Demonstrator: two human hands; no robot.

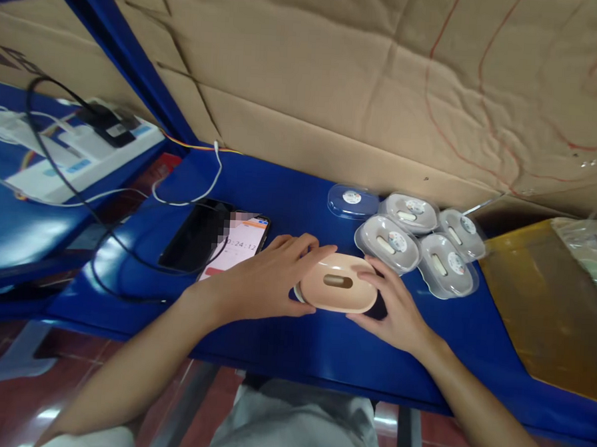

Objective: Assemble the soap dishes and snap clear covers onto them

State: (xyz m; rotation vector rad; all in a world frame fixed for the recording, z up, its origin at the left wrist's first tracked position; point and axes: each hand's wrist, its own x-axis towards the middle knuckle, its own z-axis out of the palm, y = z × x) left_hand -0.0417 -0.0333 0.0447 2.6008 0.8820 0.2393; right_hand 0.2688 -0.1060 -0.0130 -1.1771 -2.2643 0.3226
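Lap: pale grey clothing (292, 426) at the near edge of the blue table (291, 356).
Left hand: partly open and curved around the left end of the peach oval case (319, 291), thumb at its near edge, fingers at its far edge.
Left hand position: the left hand (270, 275) is just beside the lit phone (242, 244).
Right hand: the right hand (394, 305) is partly open, gripping the case's right end between thumb and fingers.
Case: held between both hands over the middle of the table, slotted face up; whether it touches the table, cannot tell.
Phones: the lit phone shows a timer, partly blurred; the dark phone (190, 238) lies just left of it, a black cable (98, 223) crossing over.
Packs: four clear packs (390, 245) with grey slotted contents and round labels are grouped right of centre, beyond the case; a blue-looking clear pack (352, 203) is at their far left.
Right side: amber-brown box (549, 297), clear plastic (590, 245) at its far right.
Far left: white power strip (86, 162) with plugs and cables.
Far side: creased brown cardboard (336, 72), red curved lines at right.
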